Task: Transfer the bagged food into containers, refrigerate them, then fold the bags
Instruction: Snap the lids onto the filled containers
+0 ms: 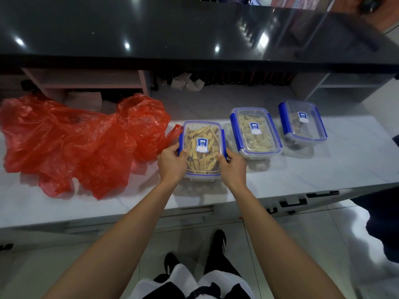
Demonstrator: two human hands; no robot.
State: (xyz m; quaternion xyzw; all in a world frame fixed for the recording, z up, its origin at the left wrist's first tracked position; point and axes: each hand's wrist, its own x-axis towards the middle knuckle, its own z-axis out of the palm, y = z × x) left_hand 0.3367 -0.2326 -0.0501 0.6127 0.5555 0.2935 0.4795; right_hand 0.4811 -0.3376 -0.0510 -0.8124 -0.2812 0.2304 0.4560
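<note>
Container [202,147] of tan food strips sits lidded on the white desk [323,169], gripped between both hands: left hand [171,164] curls round its left edge, right hand [233,167] round its right. Crumpled red bags [71,137] lie just left of it.

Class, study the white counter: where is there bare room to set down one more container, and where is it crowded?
Free: the counter right of the rightmost container, and the front strip near the edge. Crowded: the left, under the red bags, and the middle, where both hands hold the nearest container beside the middle container.
</note>
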